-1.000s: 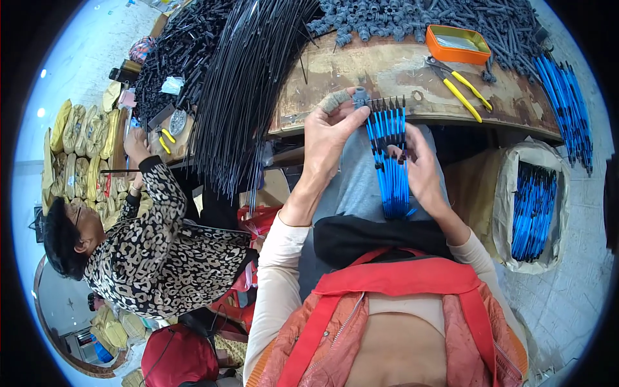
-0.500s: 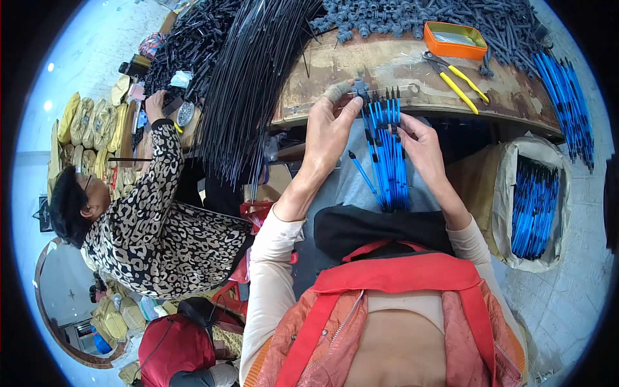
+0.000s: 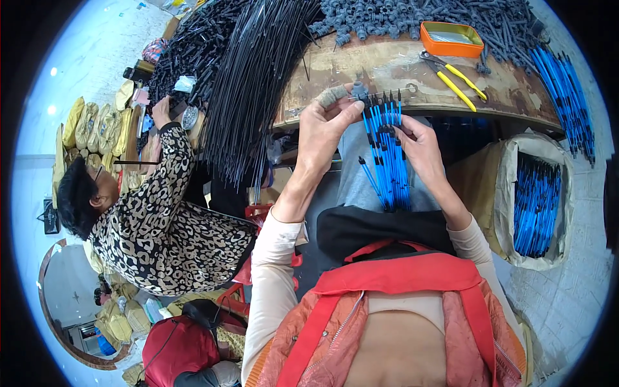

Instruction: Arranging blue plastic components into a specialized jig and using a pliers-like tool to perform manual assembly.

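Note:
My left hand (image 3: pixel 322 132), its index finger wrapped in pale tape, pinches a small grey plastic fitting (image 3: pixel 358 91) at the table's front edge. Beside it, a bundle of thin blue rods (image 3: pixel 393 174) with black tips fans out over my lap, tips pointing toward the table. My right hand (image 3: pixel 420 145) closes on the right side of this bundle, thumb and fingers near the black collars. Whether the fitting touches the nearest tips I cannot tell. One blue rod (image 3: pixel 368 171) leans apart on the left.
Yellow-handled pliers (image 3: pixel 459 82) and an orange tin (image 3: pixel 451 40) lie on the wooden table (image 3: pixel 361 63). Behind are heaped grey fittings (image 3: pixel 387 16); left, long black rods (image 3: pixel 248 84). Blue rods fill a sack (image 3: pixel 505 213) at right. A co-worker (image 3: pixel 164 226) sits at left.
My left hand and the grey fitting have shifted slightly left and down. The right hand keeps its hold on the rods. The co-worker's hands have moved a little.

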Demonstrator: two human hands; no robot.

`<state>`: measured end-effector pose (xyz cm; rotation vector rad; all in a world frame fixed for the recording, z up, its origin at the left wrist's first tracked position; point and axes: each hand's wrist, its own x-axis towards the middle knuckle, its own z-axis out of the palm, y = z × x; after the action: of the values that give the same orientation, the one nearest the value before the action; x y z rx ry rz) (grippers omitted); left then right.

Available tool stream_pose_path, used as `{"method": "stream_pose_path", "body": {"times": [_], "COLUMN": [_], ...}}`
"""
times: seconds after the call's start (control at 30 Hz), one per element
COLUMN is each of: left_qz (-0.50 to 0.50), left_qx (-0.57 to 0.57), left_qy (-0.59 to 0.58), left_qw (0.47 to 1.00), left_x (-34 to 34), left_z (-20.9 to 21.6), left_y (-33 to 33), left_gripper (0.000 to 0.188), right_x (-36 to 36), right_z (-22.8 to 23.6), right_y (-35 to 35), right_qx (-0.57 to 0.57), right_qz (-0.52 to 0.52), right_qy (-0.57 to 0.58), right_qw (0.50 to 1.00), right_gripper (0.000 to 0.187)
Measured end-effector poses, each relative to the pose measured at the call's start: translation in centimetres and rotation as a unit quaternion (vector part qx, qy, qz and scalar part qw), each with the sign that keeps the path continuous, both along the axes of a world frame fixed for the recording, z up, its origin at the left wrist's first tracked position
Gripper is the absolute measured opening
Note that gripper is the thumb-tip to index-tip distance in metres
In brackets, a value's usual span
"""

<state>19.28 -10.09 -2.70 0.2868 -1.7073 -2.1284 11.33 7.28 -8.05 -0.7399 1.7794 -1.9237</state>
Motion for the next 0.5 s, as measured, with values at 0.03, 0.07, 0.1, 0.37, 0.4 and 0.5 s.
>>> {"method": "stream_pose_path", "body": {"times": [0.03, 0.07, 0.1, 0.37, 0.4, 0.5], "left_qz": [0.0, -0.001, -0.001, -0.003, -0.005, -0.004], "left_qx": [0.006, 0.005, 0.011, 0.007, 0.005, -0.013], "left_qy": [0.001, 0.0, 0.009, 0.014, 0.01, 0.0], "left_qw": [1.0, 1.0, 1.0, 1.0, 1.0, 1.0], "left_x": [0.0, -0.1, -0.1, -0.1, -0.1, 0.1], "left_z": [0.0, 0.0, -0.1, -0.2, -0.3, 0.2], "left_y": [0.0, 0.0, 0.0, -0.4, -0.4, -0.1], "left_gripper": [0.041, 0.041, 0.041, 0.04, 0.041, 0.042], "right_x": [-0.1, 0.0, 0.1, 0.3, 0.3, 0.3], "right_z": [-0.1, 0.0, 0.3, 1.1, 0.8, 1.4], "right_y": [0.1, 0.1, 0.2, 0.4, 0.3, 0.3], "right_qx": [-0.006, -0.006, -0.006, 0.013, 0.009, 0.023], "right_qz": [0.004, 0.003, 0.003, 0.013, 0.009, 0.007], "right_qy": [-0.007, -0.008, -0.004, -0.005, 0.004, 0.014], "right_qw": [1.0, 1.0, 1.0, 1.0, 1.0, 1.0], "right_gripper": [0.024, 0.024, 0.024, 0.021, 0.021, 0.02]}}
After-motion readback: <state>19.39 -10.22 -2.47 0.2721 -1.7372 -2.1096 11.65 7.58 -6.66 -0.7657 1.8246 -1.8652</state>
